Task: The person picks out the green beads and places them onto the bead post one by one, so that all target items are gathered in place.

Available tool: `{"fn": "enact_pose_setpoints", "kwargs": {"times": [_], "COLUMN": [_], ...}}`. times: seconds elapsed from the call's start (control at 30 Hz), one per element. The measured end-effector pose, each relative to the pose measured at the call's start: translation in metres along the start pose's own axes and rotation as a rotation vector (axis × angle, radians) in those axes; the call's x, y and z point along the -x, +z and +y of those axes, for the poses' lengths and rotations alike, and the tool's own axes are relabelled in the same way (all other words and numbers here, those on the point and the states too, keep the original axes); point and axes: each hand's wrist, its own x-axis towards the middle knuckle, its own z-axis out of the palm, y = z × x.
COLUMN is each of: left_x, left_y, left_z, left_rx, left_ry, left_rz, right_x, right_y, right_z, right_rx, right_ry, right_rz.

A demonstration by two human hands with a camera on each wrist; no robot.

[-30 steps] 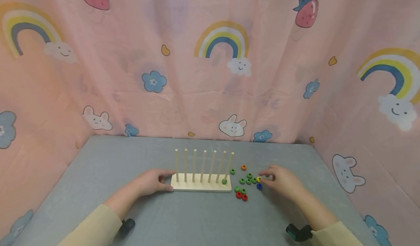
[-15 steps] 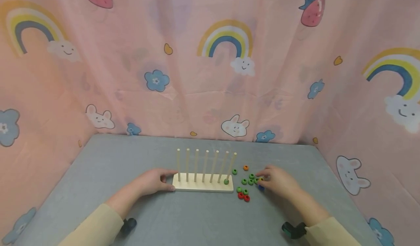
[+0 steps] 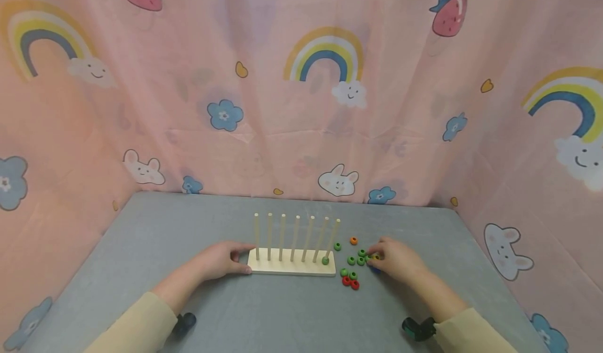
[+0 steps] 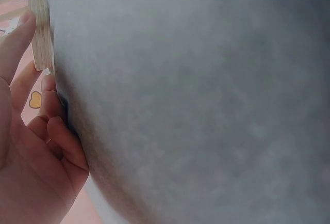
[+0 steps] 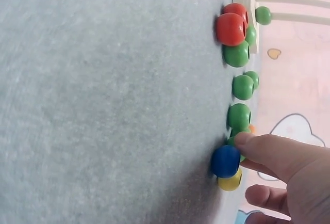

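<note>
My left hand [image 3: 219, 260] grips the left end of a pale wooden peg stand [image 3: 292, 269] between thumb and fingers. Several upright pegs rise from it, and a green bead [image 3: 325, 261] sits at the foot of the rightmost one. On the right, my right hand [image 3: 400, 260] pinches another green bead [image 5: 231, 141] with thumb and forefinger, low at the tabletop. That bead is partly hidden by the thumb. Close by lie a blue bead [image 5: 225, 161] and a yellow bead [image 5: 230, 180], mostly covered by the hand in the head view.
More loose green beads [image 3: 360, 261] lie between the stand and my right hand. Two red beads [image 3: 355, 285] are nearer to me, and an orange bead [image 3: 354, 241] is farther back. A pink printed curtain [image 3: 301, 133] surrounds the grey table [image 3: 282, 316].
My right hand has moved slightly left and its fingers have closed on a green bead beside the yellow one. The left hand keeps its hold on the stand; the view has shifted slightly.
</note>
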Motion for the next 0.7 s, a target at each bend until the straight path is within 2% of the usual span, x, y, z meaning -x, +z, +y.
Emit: {"fn": "enact_pose_setpoints", "kwargs": {"times": [0.27,0.7], "left_x": [0.000,0.001], "left_y": [0.001,-0.001], "left_z": [0.000,0.000], "left_rx": [-0.008,-0.011], "left_ry": [-0.008,0.000], "left_rz": [0.001,-0.008], "right_x": [0.001,0.007], "right_y": [-0.004,-0.033], "right_z": [-0.001,-0.015], "right_rx": [-0.007,-0.004], "right_ry": [-0.018,-0.027], "right_rz": [0.017,0.054]}}
